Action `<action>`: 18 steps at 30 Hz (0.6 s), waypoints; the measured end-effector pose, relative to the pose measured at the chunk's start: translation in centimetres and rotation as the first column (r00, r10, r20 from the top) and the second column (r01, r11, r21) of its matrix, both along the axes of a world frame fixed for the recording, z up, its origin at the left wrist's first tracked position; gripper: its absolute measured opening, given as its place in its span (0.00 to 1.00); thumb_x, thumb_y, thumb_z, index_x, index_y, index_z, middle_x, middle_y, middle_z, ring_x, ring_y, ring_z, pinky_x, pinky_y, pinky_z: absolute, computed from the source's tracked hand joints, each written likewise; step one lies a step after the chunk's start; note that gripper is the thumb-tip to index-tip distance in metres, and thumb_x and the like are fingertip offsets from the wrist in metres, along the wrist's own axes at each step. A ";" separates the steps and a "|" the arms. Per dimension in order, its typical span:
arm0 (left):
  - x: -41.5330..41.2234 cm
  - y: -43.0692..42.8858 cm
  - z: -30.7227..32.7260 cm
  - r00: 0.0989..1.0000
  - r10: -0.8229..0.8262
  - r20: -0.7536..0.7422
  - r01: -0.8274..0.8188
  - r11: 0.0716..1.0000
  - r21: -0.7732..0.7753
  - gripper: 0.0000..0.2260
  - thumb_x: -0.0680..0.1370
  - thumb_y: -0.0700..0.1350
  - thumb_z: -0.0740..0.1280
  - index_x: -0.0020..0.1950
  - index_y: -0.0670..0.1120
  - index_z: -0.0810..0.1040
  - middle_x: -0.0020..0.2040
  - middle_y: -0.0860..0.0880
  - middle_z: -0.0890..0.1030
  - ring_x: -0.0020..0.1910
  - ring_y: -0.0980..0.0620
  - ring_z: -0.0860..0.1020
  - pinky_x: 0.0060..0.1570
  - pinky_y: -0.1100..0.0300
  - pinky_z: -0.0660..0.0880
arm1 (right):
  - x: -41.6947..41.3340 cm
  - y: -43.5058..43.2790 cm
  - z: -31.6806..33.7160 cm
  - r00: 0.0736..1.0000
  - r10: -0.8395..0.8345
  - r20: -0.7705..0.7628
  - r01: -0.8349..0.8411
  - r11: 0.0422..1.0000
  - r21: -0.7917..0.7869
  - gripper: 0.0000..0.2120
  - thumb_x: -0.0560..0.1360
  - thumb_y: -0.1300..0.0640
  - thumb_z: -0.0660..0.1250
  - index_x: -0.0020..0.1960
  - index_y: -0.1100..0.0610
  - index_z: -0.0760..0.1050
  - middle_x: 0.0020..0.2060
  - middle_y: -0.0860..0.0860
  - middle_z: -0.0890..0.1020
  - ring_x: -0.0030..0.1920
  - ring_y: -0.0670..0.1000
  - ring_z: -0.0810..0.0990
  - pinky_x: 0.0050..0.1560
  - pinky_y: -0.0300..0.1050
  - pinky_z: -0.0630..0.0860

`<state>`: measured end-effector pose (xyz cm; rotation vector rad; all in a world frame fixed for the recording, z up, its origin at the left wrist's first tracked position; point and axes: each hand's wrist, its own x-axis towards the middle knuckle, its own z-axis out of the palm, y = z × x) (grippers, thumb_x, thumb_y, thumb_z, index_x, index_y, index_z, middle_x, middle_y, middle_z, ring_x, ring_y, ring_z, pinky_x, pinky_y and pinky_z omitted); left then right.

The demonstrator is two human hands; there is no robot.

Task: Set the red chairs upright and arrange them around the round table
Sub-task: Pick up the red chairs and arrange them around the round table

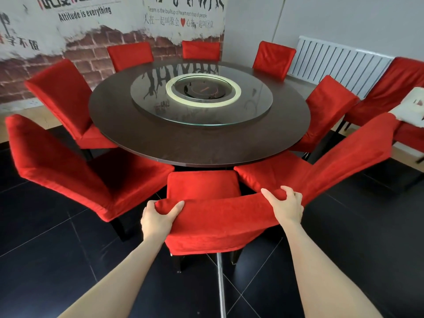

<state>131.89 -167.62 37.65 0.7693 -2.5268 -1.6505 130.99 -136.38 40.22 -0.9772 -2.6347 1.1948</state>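
I have both hands, left [158,218] and right [285,204], curled over the top rail of the near red fabric-covered chair [206,226] at the dark round wooden table [199,143]; cover soft, likely slips, so grip frame beneath.

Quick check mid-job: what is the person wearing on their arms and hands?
Nothing that shows. The left forearm and right forearm are sleeveless down to the frame's bottom edge. The left hand and right hand have no gloves, and no watch, bracelet or ring is visible.
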 end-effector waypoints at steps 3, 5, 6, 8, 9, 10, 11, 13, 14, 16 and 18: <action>0.2 -0.3 0.0 1.000 -0.005 -0.015 0.005 1.000 -0.004 0.25 0.66 0.62 0.77 0.51 0.50 0.70 0.55 0.47 0.77 0.50 0.49 0.75 0.47 0.53 0.73 | 0.5 -0.3 -0.1 1.000 -0.008 0.005 0.008 1.000 0.020 0.35 0.71 0.33 0.68 0.71 0.48 0.67 0.69 0.52 0.65 0.68 0.61 0.65 0.64 0.60 0.70; 0.1 -0.4 0.2 1.000 -0.012 -0.022 0.011 1.000 -0.010 0.26 0.66 0.61 0.77 0.52 0.49 0.70 0.56 0.47 0.77 0.50 0.49 0.75 0.47 0.53 0.74 | 1.1 -0.5 -0.3 1.000 -0.022 -0.001 0.022 0.999 0.029 0.35 0.71 0.32 0.68 0.71 0.48 0.67 0.69 0.52 0.65 0.67 0.60 0.65 0.62 0.59 0.70; 0.0 -0.5 0.2 1.000 -0.016 -0.023 0.016 1.000 -0.015 0.26 0.66 0.61 0.77 0.53 0.49 0.71 0.56 0.47 0.77 0.51 0.48 0.76 0.48 0.52 0.75 | 1.2 -0.6 -0.4 1.000 -0.029 -0.007 0.029 0.999 0.028 0.35 0.71 0.32 0.68 0.71 0.48 0.67 0.69 0.52 0.64 0.68 0.60 0.64 0.61 0.59 0.71; -0.2 -0.7 0.3 1.000 -0.019 -0.021 0.019 1.000 -0.022 0.28 0.66 0.61 0.77 0.56 0.47 0.72 0.57 0.46 0.77 0.54 0.46 0.76 0.51 0.51 0.76 | 1.7 -0.8 -0.7 0.999 -0.033 -0.014 0.033 0.999 0.024 0.35 0.71 0.32 0.68 0.71 0.49 0.66 0.69 0.53 0.64 0.68 0.61 0.64 0.62 0.59 0.70; -0.2 -0.9 0.3 1.000 -0.019 -0.023 0.018 1.000 -0.024 0.29 0.66 0.61 0.77 0.58 0.46 0.72 0.58 0.46 0.77 0.55 0.46 0.77 0.51 0.51 0.76 | 1.8 -0.9 -0.8 0.999 -0.029 -0.019 0.030 0.999 0.022 0.35 0.71 0.32 0.67 0.72 0.49 0.66 0.70 0.53 0.63 0.68 0.61 0.63 0.63 0.59 0.70; -0.4 -0.9 0.3 0.999 -0.022 -0.028 0.021 0.999 -0.025 0.29 0.66 0.61 0.77 0.58 0.46 0.72 0.58 0.46 0.77 0.55 0.46 0.76 0.50 0.52 0.75 | 1.9 -0.9 -0.7 0.999 -0.028 -0.024 0.028 0.999 0.019 0.35 0.71 0.33 0.67 0.72 0.49 0.66 0.70 0.53 0.63 0.69 0.61 0.63 0.64 0.60 0.69; -0.5 -0.9 0.3 0.999 -0.023 -0.032 0.022 0.999 -0.027 0.30 0.66 0.61 0.77 0.58 0.46 0.72 0.58 0.46 0.77 0.55 0.45 0.76 0.49 0.52 0.75 | 1.9 -0.9 -0.7 0.999 -0.025 -0.025 0.025 1.000 0.016 0.35 0.72 0.33 0.67 0.72 0.49 0.65 0.71 0.53 0.63 0.69 0.62 0.63 0.65 0.61 0.69; -0.6 -0.8 0.3 0.999 -0.025 -0.036 0.024 0.999 -0.036 0.30 0.66 0.61 0.77 0.59 0.45 0.72 0.58 0.45 0.77 0.56 0.45 0.76 0.50 0.51 0.75 | 1.7 -0.8 -0.7 1.000 -0.021 -0.021 0.022 1.000 0.009 0.35 0.72 0.33 0.67 0.73 0.49 0.65 0.71 0.54 0.62 0.69 0.63 0.63 0.68 0.63 0.66; -0.8 -0.7 0.2 0.999 -0.028 -0.038 0.027 0.999 -0.042 0.30 0.66 0.61 0.77 0.59 0.45 0.72 0.58 0.46 0.77 0.56 0.45 0.76 0.51 0.51 0.76 | 1.7 -0.8 -0.7 1.000 -0.021 -0.022 0.021 1.000 0.004 0.35 0.72 0.33 0.66 0.73 0.49 0.64 0.72 0.54 0.61 0.70 0.63 0.62 0.69 0.64 0.65; -0.9 -0.6 0.2 0.999 -0.028 -0.041 0.026 0.998 -0.052 0.28 0.66 0.62 0.77 0.56 0.47 0.72 0.56 0.47 0.76 0.54 0.46 0.76 0.50 0.50 0.76 | 1.5 -0.7 -0.7 0.999 -0.019 -0.030 0.018 1.000 -0.015 0.35 0.73 0.34 0.66 0.74 0.48 0.63 0.73 0.54 0.60 0.70 0.64 0.62 0.69 0.64 0.65; -1.3 -0.7 0.3 0.999 -0.022 -0.046 0.020 0.998 -0.052 0.28 0.65 0.62 0.77 0.55 0.47 0.72 0.54 0.48 0.76 0.52 0.47 0.75 0.49 0.51 0.76 | 1.3 -0.8 -0.9 0.999 -0.018 -0.040 0.017 0.999 -0.029 0.35 0.73 0.34 0.67 0.74 0.48 0.63 0.73 0.54 0.59 0.70 0.64 0.61 0.67 0.63 0.67</action>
